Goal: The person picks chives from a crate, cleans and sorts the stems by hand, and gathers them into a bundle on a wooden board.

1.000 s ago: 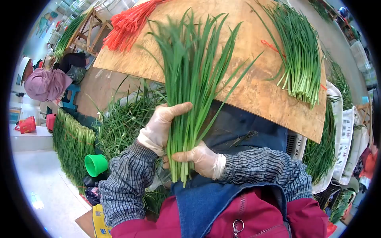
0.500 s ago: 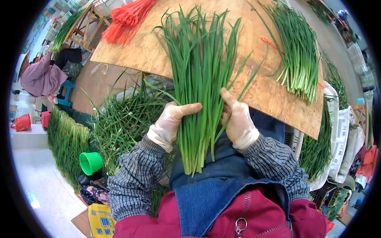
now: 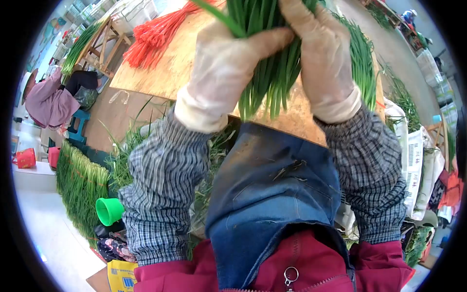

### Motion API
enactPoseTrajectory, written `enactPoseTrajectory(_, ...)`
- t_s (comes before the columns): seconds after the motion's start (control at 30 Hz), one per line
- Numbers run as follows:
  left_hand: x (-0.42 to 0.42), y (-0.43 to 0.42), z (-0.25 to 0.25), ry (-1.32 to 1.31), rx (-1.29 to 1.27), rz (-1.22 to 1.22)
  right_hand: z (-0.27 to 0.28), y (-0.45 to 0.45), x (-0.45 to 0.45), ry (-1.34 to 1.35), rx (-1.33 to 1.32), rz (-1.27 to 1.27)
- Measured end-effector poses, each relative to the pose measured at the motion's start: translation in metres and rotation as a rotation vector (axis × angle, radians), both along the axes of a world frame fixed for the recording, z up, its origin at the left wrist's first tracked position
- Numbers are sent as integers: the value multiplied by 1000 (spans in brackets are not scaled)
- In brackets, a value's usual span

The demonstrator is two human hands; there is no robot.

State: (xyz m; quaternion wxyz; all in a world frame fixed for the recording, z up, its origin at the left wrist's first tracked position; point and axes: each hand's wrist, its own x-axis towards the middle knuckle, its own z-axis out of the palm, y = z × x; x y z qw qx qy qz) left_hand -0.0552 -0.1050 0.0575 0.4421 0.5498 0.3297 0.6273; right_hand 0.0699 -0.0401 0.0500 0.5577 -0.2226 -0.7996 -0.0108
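Observation:
A bunch of garlic chives (image 3: 272,78) is raised over the wooden table, its pale cut ends hanging down. My left hand (image 3: 221,73), in a thin whitish glove, is wrapped round the bunch from the left, thumb across the front. From the right, my gloved right hand (image 3: 326,58) closes on the same bunch, slightly blurred. The upper leaves run out of the top of the view. Behind my right hand, another bundle of chives (image 3: 357,63) lies on the table's right side.
Red plastic ties (image 3: 155,41) are heaped on the wooden table (image 3: 141,80). Loose leaves (image 3: 129,151) lie at lower left, beside bundled chives (image 3: 80,190) and a green bucket (image 3: 110,211). A co-worker (image 3: 51,100) sits at far left by a blue stool (image 3: 78,126).
Both hands have lifted the chives from above my lap, up and forward over the table, closer to the camera. The fingers now wrap more tightly round the bunch.

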Motion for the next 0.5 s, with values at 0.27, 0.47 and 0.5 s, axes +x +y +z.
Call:
enactPoseTrajectory(0.27, 16, 51, -21, 4, 97, -14, -9, 20, 21, 329, -520, 259)
enactPoseTrajectory(0.47, 11, 66, -50, 95, 5, 69, -37, 22, 15, 445, -820, 414)
enactPoseTrajectory(0.5, 10, 68, -51, 83, -4, 68, -39, 25, 13, 468, -804, 436)
